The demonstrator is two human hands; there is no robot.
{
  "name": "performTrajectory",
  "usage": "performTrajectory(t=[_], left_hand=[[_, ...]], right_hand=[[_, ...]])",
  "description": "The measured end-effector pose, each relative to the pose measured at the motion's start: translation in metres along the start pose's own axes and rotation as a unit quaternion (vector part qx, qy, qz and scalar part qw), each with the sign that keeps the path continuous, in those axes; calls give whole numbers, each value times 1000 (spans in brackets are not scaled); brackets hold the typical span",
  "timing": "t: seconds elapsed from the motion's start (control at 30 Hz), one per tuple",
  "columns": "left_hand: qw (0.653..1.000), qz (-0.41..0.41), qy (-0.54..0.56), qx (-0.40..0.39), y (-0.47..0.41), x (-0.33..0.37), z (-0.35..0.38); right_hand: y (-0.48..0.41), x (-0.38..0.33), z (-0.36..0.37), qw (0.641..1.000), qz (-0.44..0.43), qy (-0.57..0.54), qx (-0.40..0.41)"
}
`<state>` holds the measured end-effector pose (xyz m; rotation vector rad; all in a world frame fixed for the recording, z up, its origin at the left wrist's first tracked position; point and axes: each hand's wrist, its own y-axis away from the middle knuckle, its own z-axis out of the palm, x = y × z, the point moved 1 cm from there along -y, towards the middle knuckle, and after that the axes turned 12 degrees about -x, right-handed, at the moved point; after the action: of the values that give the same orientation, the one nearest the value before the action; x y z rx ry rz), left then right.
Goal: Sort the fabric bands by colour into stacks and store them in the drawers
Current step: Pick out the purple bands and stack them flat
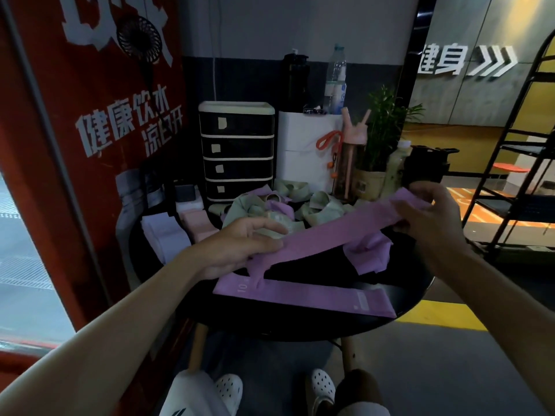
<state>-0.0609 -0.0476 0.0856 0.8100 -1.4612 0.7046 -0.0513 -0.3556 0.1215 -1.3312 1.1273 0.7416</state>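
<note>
Sorting in progress at a round black table [300, 324]: I hold one purple band [339, 232] pulled out straight above the tabletop. My left hand [240, 247] pinches its near end between thumb and fingers, and my right hand [432, 211] has its fingers curled round the far end, which sits higher. Directly below, a flat purple band [303, 295] lies lengthwise at the table's near edge, the start of the purple stack as I read it. A crumpled purple band [369, 253] waits just behind it, and a tangle of green bands [264, 208] fills the middle of the table with more purple mixed in. To the left a pale stack [163, 232] and a pink stack [198, 223] sit side by side, folded and apparently finished. The drawer unit [237, 151] stands at the back of the table, and all its drawers look pushed in. By my judgement the job is partway through the colour sort, with storing not yet begun. The next move calls for lowering the stretched band square onto the flat one, ends and edges matched, and letting both ends go together so it does not spring or twist. The loose flap hanging below my left hand could catch and drag the flat band out of line.
</note>
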Motion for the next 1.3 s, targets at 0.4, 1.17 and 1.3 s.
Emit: performTrajectory(t=[0.4,1.17,1.3], left_hand=[[985,-102,-90,105,37,-23,-48],[903,-80,-348,237,29,-57,-45],[872,-63,-430,225,28,-58,-38]], right_hand=[[59,56,-7,988,21,125,-88],[81,97,-7,963,35,236,-124],[83,96,-6,947,-8,297,-127]])
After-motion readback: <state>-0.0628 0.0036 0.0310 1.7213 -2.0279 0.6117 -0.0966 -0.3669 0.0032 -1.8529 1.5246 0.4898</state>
